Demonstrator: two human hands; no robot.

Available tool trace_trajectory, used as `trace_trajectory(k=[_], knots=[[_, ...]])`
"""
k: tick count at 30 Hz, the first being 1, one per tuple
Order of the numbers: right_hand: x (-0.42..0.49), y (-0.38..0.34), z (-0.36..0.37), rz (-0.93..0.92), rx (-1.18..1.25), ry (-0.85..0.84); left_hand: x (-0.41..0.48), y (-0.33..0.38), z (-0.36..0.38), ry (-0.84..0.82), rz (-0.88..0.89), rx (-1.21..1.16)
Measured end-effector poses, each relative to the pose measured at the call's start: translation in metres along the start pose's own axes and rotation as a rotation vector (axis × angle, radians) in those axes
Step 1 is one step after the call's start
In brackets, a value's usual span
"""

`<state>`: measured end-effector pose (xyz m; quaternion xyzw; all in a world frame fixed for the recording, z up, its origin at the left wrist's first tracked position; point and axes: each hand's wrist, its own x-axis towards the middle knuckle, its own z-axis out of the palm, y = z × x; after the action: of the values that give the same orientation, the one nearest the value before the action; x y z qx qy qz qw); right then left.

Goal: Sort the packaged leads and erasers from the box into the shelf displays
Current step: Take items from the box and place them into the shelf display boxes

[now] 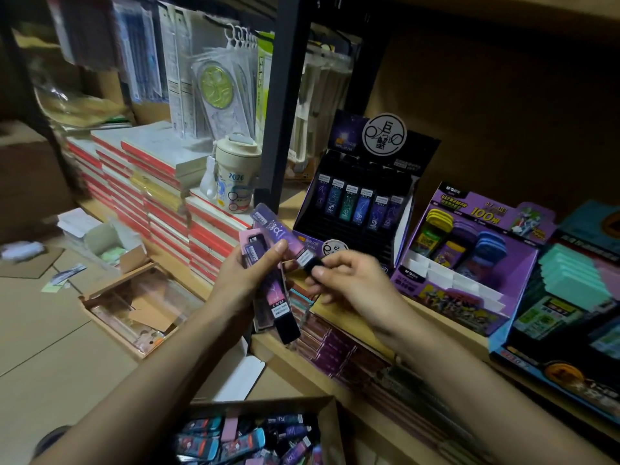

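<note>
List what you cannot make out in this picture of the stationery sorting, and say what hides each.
Head view only.
1. Box: cut off by the bottom edge, contents partly out of frame.
2. Packs in the left hand: their number, since they overlap under the thumb.
3. Single pack pinched by the right hand: blurred, label unreadable.
4. Black display: lead labels too small to read.

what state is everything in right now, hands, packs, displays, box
left hand, gripping a fanned bunch of lead packs
right hand, pinching the dark end of one pack in that bunch
black display, partly stocked, one row of packs at the back, lower steps bare
purple display, back slots filled, front white slots empty
cardboard box, open, loose packs inside
cup, upright, lid on
</note>
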<state>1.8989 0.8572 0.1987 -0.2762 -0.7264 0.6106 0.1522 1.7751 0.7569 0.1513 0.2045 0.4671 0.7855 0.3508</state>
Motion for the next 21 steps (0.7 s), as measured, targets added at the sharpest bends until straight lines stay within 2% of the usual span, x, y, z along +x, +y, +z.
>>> trace_trajectory(k=[7,12,15,21], knots=[[0.01,-0.045,-0.071,-0.298,-0.2,0.329,0.006,-0.004,-0.004,0.021,-0.028,0.019],[0.026,-0.078,-0.117,-0.415,-0.831,0.461,0.005,-0.002,-0.005,0.024,-0.03,0.053],[0.039,-0.088,-0.126,-0.459,-1.07,0.452,0.005,-0.001,-0.005,0.037,-0.029,0.056],[0.061,-0.08,-0.124,-0.346,-1.272,0.348,0.002,0.002,-0.005,0.057,-0.03,0.04]])
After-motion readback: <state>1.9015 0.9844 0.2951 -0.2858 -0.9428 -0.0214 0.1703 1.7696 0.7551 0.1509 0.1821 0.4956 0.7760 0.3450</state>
